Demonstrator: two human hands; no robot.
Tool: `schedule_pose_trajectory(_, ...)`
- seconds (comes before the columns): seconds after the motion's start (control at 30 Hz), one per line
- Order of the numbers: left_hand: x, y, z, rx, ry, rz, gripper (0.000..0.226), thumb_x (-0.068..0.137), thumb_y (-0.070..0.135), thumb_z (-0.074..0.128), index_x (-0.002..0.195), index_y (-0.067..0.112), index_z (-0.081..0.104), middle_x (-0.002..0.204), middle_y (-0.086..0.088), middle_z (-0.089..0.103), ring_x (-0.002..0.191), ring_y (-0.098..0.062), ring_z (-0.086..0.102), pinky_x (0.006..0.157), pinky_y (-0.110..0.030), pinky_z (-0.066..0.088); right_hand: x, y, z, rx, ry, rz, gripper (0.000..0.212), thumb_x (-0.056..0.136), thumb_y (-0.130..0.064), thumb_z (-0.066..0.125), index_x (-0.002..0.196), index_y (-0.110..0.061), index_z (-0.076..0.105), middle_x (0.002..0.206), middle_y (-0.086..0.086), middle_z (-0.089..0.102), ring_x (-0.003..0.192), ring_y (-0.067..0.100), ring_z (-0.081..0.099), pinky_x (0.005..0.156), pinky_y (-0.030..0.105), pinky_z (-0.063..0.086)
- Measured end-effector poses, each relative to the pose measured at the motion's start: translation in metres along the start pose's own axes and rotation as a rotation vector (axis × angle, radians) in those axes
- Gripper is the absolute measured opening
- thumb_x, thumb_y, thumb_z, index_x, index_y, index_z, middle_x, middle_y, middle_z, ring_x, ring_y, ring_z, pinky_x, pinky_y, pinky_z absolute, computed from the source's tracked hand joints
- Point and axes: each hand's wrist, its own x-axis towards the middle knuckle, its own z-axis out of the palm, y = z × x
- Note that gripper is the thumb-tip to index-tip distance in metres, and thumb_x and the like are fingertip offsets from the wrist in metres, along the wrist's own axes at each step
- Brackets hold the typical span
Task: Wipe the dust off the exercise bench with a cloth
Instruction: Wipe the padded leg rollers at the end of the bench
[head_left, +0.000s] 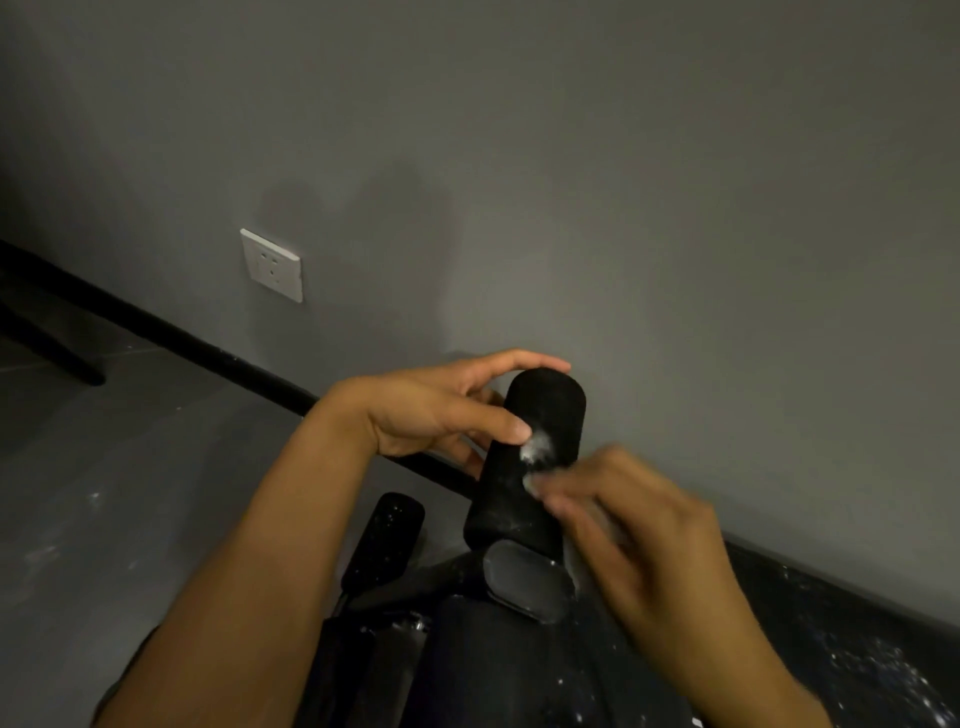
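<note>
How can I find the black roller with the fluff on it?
Look right of the white socket on the grey wall. There the left hand holds a fat black foam roller. Unlike the speckled roller lower down, it has one white fluff clump.

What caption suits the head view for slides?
Left hand grips the black foam roller; blurred right hand rubs its white dust patch.

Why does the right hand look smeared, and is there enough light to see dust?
Head view: the right hand is motion-blurred, so its grip is unreadable; the left hand on the foam roller is sharp. Head view: dim light, yet the white dust clump shows.
</note>
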Motion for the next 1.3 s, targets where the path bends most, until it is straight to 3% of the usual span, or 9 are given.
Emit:
schedule_pose_trajectory(0.1,0.001,0.000,-0.001,0.021,0.016,-0.003,0.066,0.088,0.018,0.072,0.143,0.049,0.051,0.130,-0.028,0.061,0.113,-0.040,0.067,0.087,-0.049,0.060,-0.010,0.001,0.001,0.034,0.026,-0.028,0.013,0.094,-0.017,0.066,0.103,-0.022,0.074,0.099,-0.012,0.064,0.093,0.003,0.064,0.078,0.016,0.048)
schedule_pose_trajectory(0.27,0.010,-0.001,0.001,-0.072,0.072,-0.050,0.049,0.095,0.035,0.063,0.142,0.046,0.054,0.140,-0.022,0.056,0.110,-0.036,0.063,0.081,-0.048,0.057,0.050,0.026,0.008,-0.141,0.154,0.065,0.009,0.093,-0.012,0.067,0.099,-0.016,0.072,0.093,-0.004,0.062,0.083,0.001,0.058,0.076,0.003,0.037)
schedule_pose_trajectory(0.37,0.014,-0.002,-0.001,-0.079,0.097,-0.060,0.037,0.108,0.036,0.042,0.140,0.038,0.059,0.133,-0.013,0.063,0.114,-0.037,0.061,0.087,-0.051,0.056,0.048,0.019,0.004,-0.157,0.079,0.040,0.010,0.095,-0.012,0.064,0.100,-0.018,0.071,0.095,-0.007,0.060,0.084,0.002,0.058,0.077,0.004,0.037)
schedule_pose_trajectory(0.5,0.016,-0.001,-0.001,-0.078,0.078,-0.062,0.036,0.106,0.034,0.048,0.140,0.034,0.061,0.139,-0.021,0.060,0.122,-0.044,0.061,0.093,-0.057,0.053,0.002,-0.007,0.000,-0.029,-0.035,-0.053,0.014,0.095,-0.016,0.061,0.104,-0.022,0.072,0.099,-0.010,0.060,0.092,0.002,0.063,0.077,0.016,0.047)
schedule_pose_trajectory(0.6,0.016,0.001,0.002,-0.040,0.145,-0.048,0.031,0.107,0.029,0.050,0.132,0.033,0.067,0.131,-0.021,0.064,0.105,-0.034,0.066,0.080,-0.045,0.058,0.004,-0.002,0.003,-0.068,-0.006,-0.050,0.014,0.095,-0.017,0.063,0.104,-0.023,0.072,0.100,-0.010,0.060,0.090,0.001,0.062,0.078,0.014,0.047)
schedule_pose_trajectory(0.73,0.016,0.010,0.012,0.036,0.238,-0.058,0.025,0.106,0.030,0.054,0.125,0.029,0.070,0.104,-0.003,0.072,0.085,-0.020,0.068,0.058,-0.029,0.055,0.039,0.018,0.007,-0.199,0.133,0.046,0.011,0.097,-0.017,0.061,0.101,-0.017,0.071,0.095,-0.002,0.060,0.082,0.001,0.055,0.078,0.004,0.038)
schedule_pose_trajectory(1.03,0.010,0.014,0.019,0.162,0.337,-0.056,0.025,0.103,0.040,0.057,0.125,0.032,0.067,0.103,0.001,0.070,0.082,-0.018,0.068,0.064,-0.031,0.058,-0.018,0.001,0.015,0.043,0.159,-0.001,0.015,0.091,-0.012,0.067,0.101,-0.022,0.073,0.098,-0.006,0.066,0.094,0.008,0.066,0.079,0.022,0.050)
schedule_pose_trajectory(1.13,-0.004,0.009,0.015,0.058,0.218,-0.040,0.038,0.103,0.031,0.060,0.139,0.043,0.053,0.124,-0.007,0.068,0.096,-0.028,0.069,0.081,-0.041,0.060,0.011,0.014,0.019,-0.027,0.258,0.083,0.010,0.094,-0.013,0.067,0.101,-0.019,0.071,0.095,-0.005,0.063,0.091,0.001,0.061,0.078,0.013,0.045)
schedule_pose_trajectory(1.3,-0.027,-0.004,0.011,-0.060,-0.034,-0.048,0.100,0.082,0.016,0.077,0.152,0.061,0.022,0.126,-0.026,0.064,0.101,-0.031,0.070,0.080,-0.039,0.059,0.008,0.015,0.016,0.041,0.208,0.134,0.014,0.097,-0.016,0.062,0.103,-0.025,0.069,0.097,-0.013,0.065,0.093,0.003,0.064,0.078,0.015,0.047)
